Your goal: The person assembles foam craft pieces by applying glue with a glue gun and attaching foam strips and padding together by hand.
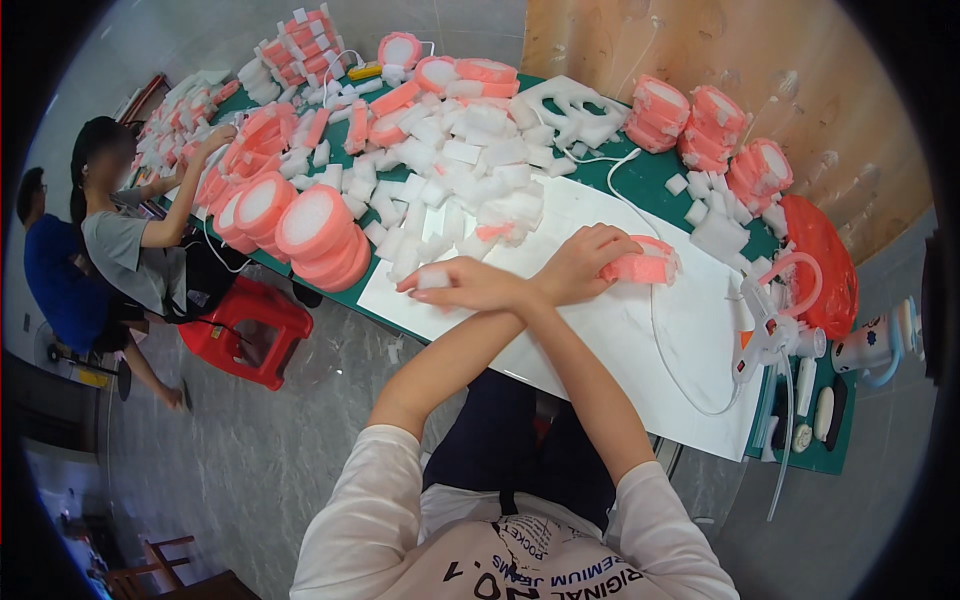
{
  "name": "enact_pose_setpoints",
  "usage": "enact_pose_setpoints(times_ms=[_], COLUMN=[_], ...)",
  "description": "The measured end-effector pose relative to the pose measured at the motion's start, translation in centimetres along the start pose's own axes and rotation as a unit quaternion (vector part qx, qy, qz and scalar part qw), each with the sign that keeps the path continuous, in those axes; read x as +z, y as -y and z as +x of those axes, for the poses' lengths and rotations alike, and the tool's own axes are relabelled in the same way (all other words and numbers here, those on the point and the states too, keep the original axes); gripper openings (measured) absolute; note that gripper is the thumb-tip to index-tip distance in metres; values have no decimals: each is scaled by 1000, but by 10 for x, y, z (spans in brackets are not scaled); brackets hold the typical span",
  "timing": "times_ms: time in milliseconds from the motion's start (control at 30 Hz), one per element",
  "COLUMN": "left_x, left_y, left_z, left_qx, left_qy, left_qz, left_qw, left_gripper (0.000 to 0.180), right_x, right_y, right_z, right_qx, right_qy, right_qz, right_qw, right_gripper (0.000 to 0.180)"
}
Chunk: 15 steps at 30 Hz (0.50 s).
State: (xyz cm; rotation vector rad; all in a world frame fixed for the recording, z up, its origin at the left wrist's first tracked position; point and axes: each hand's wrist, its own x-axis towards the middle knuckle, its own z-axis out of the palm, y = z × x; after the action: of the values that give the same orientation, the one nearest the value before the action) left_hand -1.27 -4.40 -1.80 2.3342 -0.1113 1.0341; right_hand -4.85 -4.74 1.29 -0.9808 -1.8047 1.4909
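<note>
My forearms cross over the white sheet (580, 345), the right one on top. My left hand (580, 265) reaches to the right side, its fingers curled over the edge of a pink foam piece (645, 265) lying on the sheet. My right hand (475, 285) is on the left side, with a small white foam block (433, 281) between thumb and fingers. Part of the pink piece is hidden by my left fingers. A heap of white foam blocks (490, 150) lies just beyond both hands.
Stacked pink-and-white foam rounds (320, 235) stand left; more rounds (710, 125) stand far right. A white power strip (760, 330) with trailing cords, a red bag (815, 260) and a cup (870, 340) are at right. Left, a co-worker (135, 240) sits near a red stool (255, 325).
</note>
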Motion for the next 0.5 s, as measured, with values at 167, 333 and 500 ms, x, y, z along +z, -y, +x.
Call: enact_pose_setpoints(times_ms=[167, 333, 500], left_x=[-1, -3, -2], left_y=[-1, 0, -1], left_z=[1, 0, 4], left_qx=[-18, -21, -18], left_qy=[-2, -1, -9], left_qz=[-13, -11, -11], left_qw=[1000, 1000, 1000], left_gripper=[44, 44, 43], right_x=[14, 10, 6], right_y=[-21, -21, -43], right_z=[21, 20, 27], right_qx=[-6, 20, -1], right_qy=[9, -139, -205], right_qz=[59, -9, -76], right_qw=[998, 990, 976], right_gripper=[39, 35, 30])
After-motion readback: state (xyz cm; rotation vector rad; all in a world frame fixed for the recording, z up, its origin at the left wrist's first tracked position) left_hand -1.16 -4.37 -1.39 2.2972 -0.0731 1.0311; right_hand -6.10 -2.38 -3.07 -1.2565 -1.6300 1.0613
